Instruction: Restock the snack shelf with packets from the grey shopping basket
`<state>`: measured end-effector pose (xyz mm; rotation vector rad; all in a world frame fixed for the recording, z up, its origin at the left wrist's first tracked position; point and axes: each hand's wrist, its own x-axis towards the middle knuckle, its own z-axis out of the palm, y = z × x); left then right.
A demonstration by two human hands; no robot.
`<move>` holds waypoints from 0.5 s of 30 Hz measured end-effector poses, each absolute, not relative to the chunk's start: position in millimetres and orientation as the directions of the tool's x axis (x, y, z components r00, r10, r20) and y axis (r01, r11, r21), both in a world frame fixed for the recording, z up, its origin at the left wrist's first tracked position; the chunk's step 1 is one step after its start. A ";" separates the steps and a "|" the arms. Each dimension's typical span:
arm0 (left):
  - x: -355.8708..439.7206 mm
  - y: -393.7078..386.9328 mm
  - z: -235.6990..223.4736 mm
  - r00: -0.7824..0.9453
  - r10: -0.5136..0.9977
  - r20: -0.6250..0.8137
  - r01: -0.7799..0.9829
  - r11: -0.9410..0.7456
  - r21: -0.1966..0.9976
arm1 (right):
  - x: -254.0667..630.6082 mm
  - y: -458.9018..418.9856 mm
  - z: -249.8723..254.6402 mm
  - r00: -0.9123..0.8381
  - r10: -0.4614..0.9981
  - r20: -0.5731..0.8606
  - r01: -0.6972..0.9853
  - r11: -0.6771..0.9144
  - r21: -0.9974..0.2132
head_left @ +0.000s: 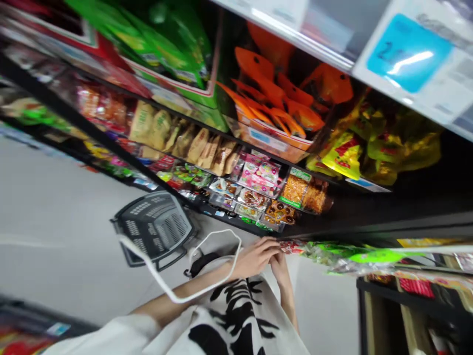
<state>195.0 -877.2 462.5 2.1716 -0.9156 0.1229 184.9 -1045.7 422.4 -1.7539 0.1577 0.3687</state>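
Note:
My left hand [258, 257] reaches to the near end of a row of hanging snack packets. Its fingers are bent and close together at a red-and-white packet [291, 247]. Close against it from below is my right hand [278, 266], its fingers mostly hidden behind the left. Green and clear packets [347, 255] hang farther along the same row. A dark grey shopping basket [158, 224] appears to the left, with nothing visible inside. Its white handle [162, 286] loops across my left forearm; whether the basket hangs there or stands on the floor I cannot tell.
Dark shelves hold orange packets [273, 98], green bags [162, 39], yellow bags [345, 153] and brown paper-like pouches [199, 145]. A shelf edge with a blue price tag [408, 52] crosses the upper right. Another shelf unit [401, 301] stands lower right. Grey floor [66, 207] shows at left.

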 end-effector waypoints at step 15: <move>126.2 -800.3 419.5 0.912 -0.410 -0.027 -0.289 -0.688 0.665 | 242.5 -999.1 471.5 0.955 0.252 -0.156 -0.024 -0.461 -0.887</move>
